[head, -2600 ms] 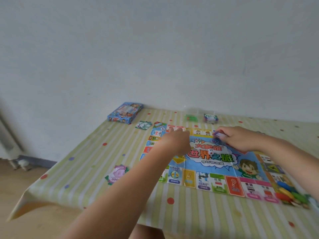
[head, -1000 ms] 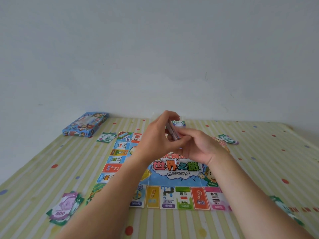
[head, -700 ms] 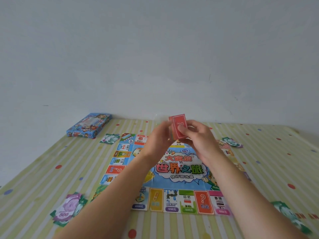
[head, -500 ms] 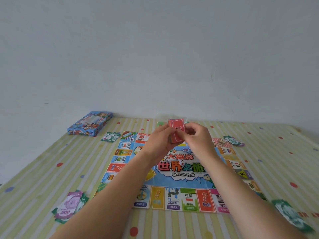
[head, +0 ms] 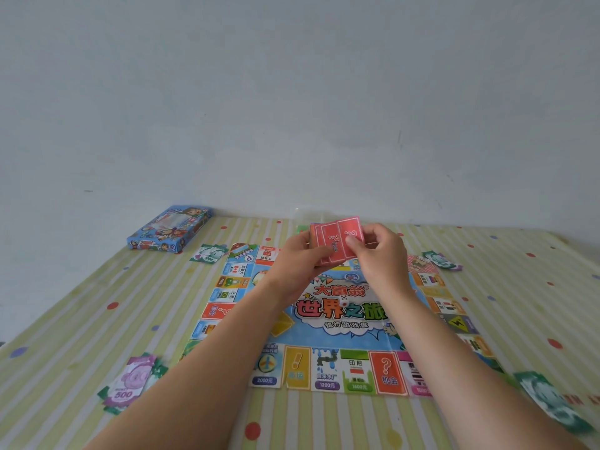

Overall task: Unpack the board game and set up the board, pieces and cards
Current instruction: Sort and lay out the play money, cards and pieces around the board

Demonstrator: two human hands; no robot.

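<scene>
Cards with red backs and a question mark (head: pixel 337 238) sit just above the middle of the frame, held up over the far half of the board (head: pixel 341 316) and touching nothing but your hands. Your left hand (head: pixel 297 264) is curled round the stack from the left and below, with the thumb laid across the front. Your right hand (head: pixel 381 254) pinches the front card near its lower right corner and holds it a little off to the right, so two card backs show side by side. Expect them to be very light, thin and probably slick, so they are likely to slide over each other and fan out. Grip the stack by its long edges, not its faces, and square it up before you lay it down. Press gently, because cards this thin will bend or crease. The board looks like a thin folded sheet with visible creases, so set the stack down from above so it doesn't get dragged. The box (head: pixel 168 228) lies at the upper left, and paper banknotes (head: pixel 131 381) sit at the lower left on the striped tablecloth (head: pixel 81 319).
</scene>
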